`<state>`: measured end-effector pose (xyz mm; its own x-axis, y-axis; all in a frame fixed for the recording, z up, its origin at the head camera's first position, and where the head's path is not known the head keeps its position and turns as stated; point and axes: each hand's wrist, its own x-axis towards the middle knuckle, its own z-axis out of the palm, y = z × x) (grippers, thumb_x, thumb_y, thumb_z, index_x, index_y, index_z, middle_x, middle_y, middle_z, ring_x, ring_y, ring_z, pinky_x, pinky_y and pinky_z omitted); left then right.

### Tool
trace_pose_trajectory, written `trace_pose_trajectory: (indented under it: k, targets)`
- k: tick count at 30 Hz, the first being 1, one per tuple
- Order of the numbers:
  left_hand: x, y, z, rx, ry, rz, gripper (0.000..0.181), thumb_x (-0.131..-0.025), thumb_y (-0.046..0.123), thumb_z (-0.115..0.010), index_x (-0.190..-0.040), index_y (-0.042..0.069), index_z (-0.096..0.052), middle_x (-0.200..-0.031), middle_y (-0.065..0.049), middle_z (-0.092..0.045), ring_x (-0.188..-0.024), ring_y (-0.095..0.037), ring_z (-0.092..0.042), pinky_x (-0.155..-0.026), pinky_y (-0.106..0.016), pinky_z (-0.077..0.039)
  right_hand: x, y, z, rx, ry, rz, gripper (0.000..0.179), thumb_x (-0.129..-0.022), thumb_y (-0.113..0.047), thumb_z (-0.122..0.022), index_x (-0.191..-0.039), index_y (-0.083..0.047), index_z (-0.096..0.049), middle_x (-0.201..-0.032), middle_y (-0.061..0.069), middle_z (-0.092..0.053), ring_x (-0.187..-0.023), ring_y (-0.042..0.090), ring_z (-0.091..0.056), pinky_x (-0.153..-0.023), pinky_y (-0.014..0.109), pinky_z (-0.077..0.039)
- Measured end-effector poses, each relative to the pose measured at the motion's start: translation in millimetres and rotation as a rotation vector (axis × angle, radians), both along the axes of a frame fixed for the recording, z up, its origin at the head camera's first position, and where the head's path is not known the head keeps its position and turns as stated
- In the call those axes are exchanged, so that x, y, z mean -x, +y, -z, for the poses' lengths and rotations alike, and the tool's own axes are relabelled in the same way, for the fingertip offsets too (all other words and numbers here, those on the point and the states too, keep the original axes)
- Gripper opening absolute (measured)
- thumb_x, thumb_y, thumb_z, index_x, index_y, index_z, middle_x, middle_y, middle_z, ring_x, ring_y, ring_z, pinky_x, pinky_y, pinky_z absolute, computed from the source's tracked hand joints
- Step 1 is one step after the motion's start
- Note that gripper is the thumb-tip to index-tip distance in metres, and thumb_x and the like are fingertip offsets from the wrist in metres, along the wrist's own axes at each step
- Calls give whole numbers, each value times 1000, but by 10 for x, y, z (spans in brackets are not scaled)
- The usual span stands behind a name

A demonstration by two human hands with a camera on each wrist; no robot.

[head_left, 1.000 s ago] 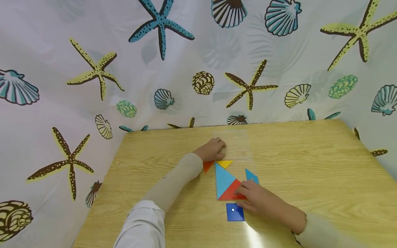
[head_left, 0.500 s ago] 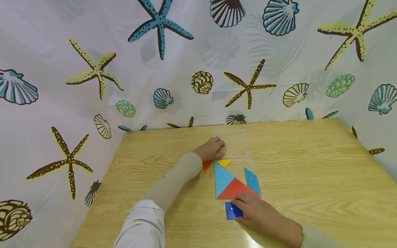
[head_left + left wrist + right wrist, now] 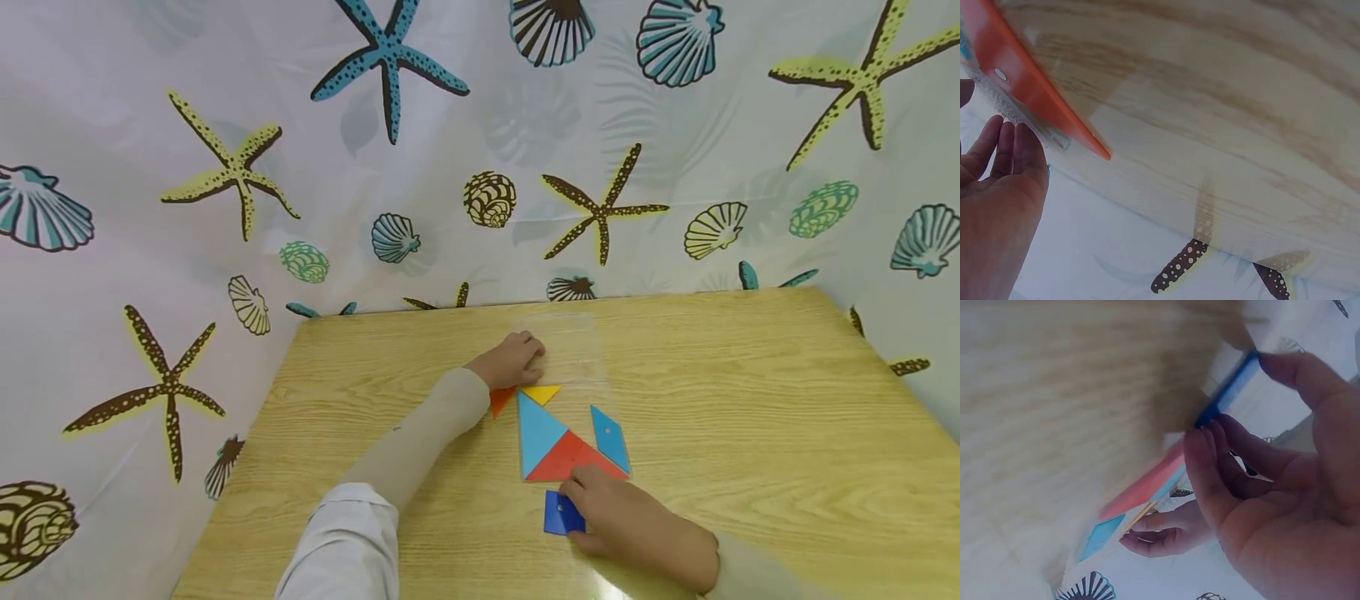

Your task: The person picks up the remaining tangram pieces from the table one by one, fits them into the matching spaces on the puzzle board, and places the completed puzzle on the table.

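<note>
Two opposite edges of the blue square (image 3: 557, 513) are pinched by your right hand (image 3: 637, 521), just on your side of the red triangle (image 3: 567, 459). Hold it lightly and level, so no corner nudges that triangle. Whether your left hand (image 3: 507, 362) grips the clear board (image 3: 573, 337) is hard to tell; steadying it would help.
</note>
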<state>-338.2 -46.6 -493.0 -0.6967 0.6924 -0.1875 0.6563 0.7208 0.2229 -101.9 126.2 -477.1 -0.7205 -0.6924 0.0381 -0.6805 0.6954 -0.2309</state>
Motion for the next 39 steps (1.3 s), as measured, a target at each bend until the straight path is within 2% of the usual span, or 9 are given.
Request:
trace_pose_trajectory:
  k: [4,10,14,23,27,32,39]
  targets:
    - [-4,4,3,5,4,-1,42,-95,34,-51,-130,10,-48,-126,-5,-44,-110,-20,-41,-96,-27,-33,29,-13,-53,17,-116,50,43,-76,-31,-72,-106,-4,-57,-96,0,-49,-83,10,-43,-71,24,-45]
    - [1,8,6,2,17,9,42,-95,34,-51,-130,10,-49,-126,-6,-45,-109,-20,-41,-96,-27,-34,34,-18,-52,64,-196,109,38,-71,-25,-70,-100,-6,-55,-88,-5,-46,-79,9,-42,-66,23,-42]
    - [7,4,12,-5,24,13,42,-95,34,-52,-129,10,-49,-125,-6,-45,-109,-20,-42,-95,-27,-34,29,-17,-49,94,-233,142,35,-68,-23,-70,-95,-7,-53,-83,-6,-43,-75,9,-41,-62,22,-40]
    - [27,4,47,-7,30,13,43,-94,34,-52,-129,10,-49,-126,-6,-45,-108,-20,-42,-95,-27,-35,29,-31,-34,106,-268,170,35,-68,-26,-71,-88,-7,-51,-78,-5,-41,-71,10,-39,-58,22,-37]
    - [37,5,70,-13,44,16,42,-94,34,-52,-128,10,-50,-125,-6,-46,-107,-20,-42,-94,-27,-35,20,-31,-58,116,-320,181,33,-69,-26,-72,-84,-8,-49,-74,-4,-40,-67,11,-38,-56,24,-35]
    - [35,3,85,-12,51,15,41,-94,33,-52,-128,10,-50,-124,-6,-46,-107,-20,-42,-94,-26,-35,11,-34,-86,114,-378,184,33,-70,-26,-74,-84,-8,-49,-72,-4,-41,-65,11,-40,-56,24,-35]
    - [27,-2,70,-13,53,14,42,-94,33,-52,-129,9,-50,-125,-6,-46,-108,-20,-42,-95,-26,-35,0,0,-99,160,-480,187,45,-74,-36,-77,-97,-9,-50,-80,-4,-46,-72,10,-44,-62,23,-41]
